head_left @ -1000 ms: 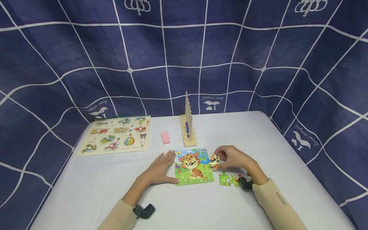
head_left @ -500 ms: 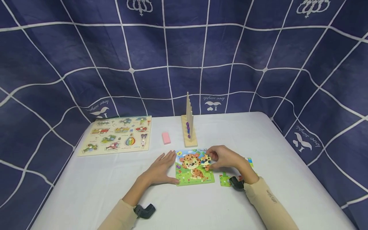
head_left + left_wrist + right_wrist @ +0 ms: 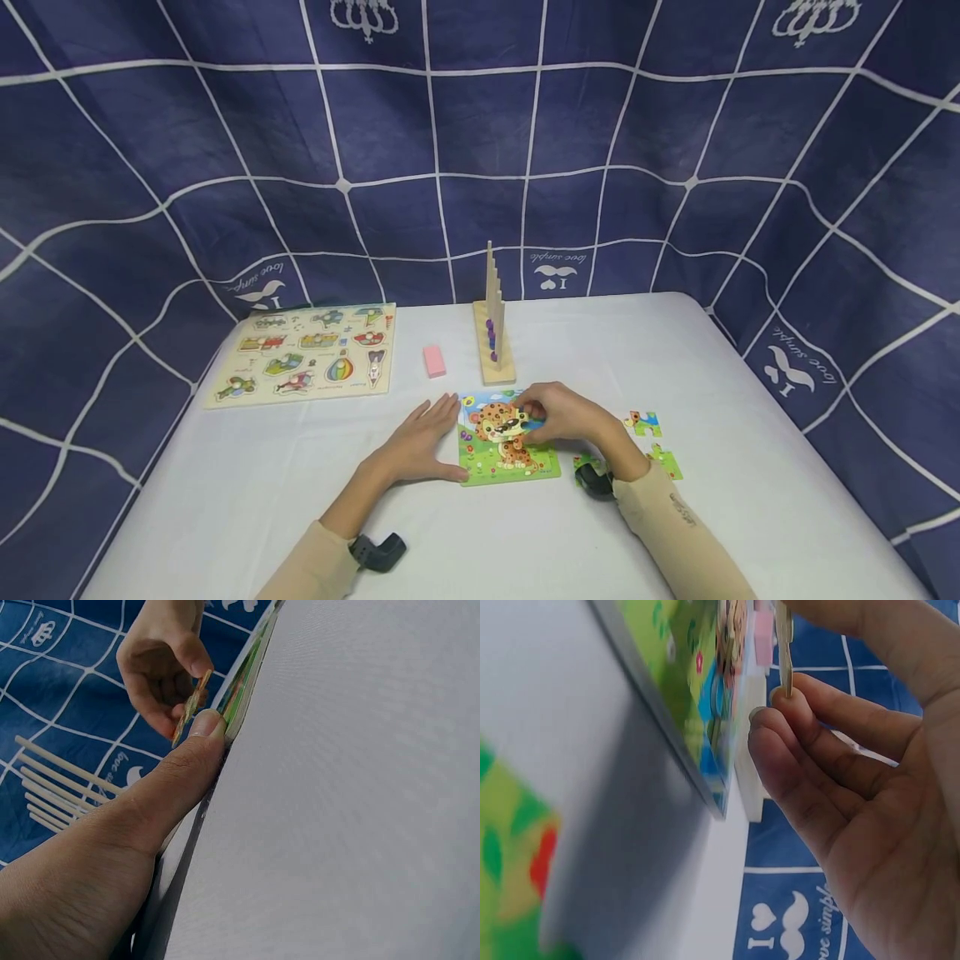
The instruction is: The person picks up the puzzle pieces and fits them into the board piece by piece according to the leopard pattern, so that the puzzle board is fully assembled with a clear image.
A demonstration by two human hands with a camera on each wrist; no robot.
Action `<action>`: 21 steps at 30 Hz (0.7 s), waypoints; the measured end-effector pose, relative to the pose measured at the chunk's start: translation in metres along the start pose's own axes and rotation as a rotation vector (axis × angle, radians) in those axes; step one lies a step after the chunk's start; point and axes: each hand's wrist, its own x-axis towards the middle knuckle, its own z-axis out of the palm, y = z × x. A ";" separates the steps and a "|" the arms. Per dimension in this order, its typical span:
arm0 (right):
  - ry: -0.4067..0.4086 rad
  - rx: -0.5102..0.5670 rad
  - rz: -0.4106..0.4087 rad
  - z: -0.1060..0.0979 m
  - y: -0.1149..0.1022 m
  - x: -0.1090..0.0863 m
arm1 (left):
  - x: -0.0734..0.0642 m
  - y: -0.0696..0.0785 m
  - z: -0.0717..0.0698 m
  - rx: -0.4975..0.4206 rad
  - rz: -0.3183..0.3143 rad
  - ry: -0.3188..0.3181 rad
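Note:
A square leopard picture puzzle board (image 3: pixel 480 475) lies on the white table in the head view. My left hand (image 3: pixel 416 446) rests at its left side, fingers spread and straight, with the thumb at the near left corner. Over the board, my right hand (image 3: pixel 566 417) pinches a jigsaw piece (image 3: pixel 510 427) printed with part of the leopard's face. In the left wrist view this jigsaw piece (image 3: pixel 192 709) is seen edge-on, tilted and apart from the board, between thumb and fingers. Loose jigsaw pieces (image 3: pixel 647 423) lie right of the board, one partly hidden by the right wrist.
A wooden vehicle peg puzzle (image 3: pixel 300 390) lies at the back left. Behind the leopard board stand a pink block (image 3: pixel 434 362) and a wooden stand (image 3: pixel 497 372) with upright posts and purple and blue beads. A blue curtain (image 3: pixel 480 125) encloses the table's back and sides.
My right hand has carried the jigsaw piece leftward from beside the board to over the leopard's face, uncovering loose pieces at the right. The left hand stays in place.

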 end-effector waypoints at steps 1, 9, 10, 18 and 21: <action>-0.002 -0.003 0.009 0.002 -0.001 0.001 | 0.000 0.000 0.000 0.002 -0.001 -0.002; -0.031 -0.040 0.031 0.008 -0.008 0.010 | -0.001 0.001 0.000 0.005 -0.013 -0.011; -0.034 -0.051 0.036 0.009 -0.008 0.011 | -0.001 0.001 -0.001 0.005 -0.015 -0.014; -0.052 -0.095 0.041 0.011 -0.009 0.016 | 0.000 0.001 -0.002 0.016 -0.005 -0.015; -0.057 -0.092 0.040 0.012 -0.010 0.017 | 0.000 0.001 -0.001 0.028 -0.011 -0.013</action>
